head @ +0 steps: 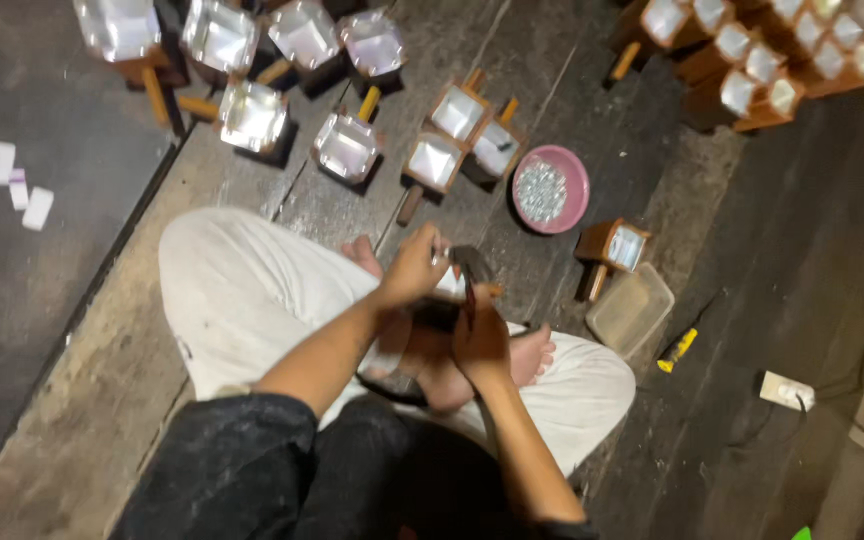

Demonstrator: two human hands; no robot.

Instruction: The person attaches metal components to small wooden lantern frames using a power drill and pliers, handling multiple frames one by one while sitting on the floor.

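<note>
I sit cross-legged on a dark plank floor in pale trousers (242,290). My left hand (414,265) is raised over my lap and pinches a small shiny piece (439,257). My right hand (480,340) is just below it, gripping the reddish handle of a small hammer (468,268) whose dark head points up beside my left fingers. A dark box-like object (402,345) lies in my lap between my bare feet, mostly hidden by my hands.
Several small wooden boxes with shiny linings and stick handles (347,147) stand ahead, more at the top right (752,70). A pink bowl of small shiny bits (550,188), a clear plastic tub (630,308), a yellow tool (677,350), a white plug block (787,390) and white scraps (12,175) lie around.
</note>
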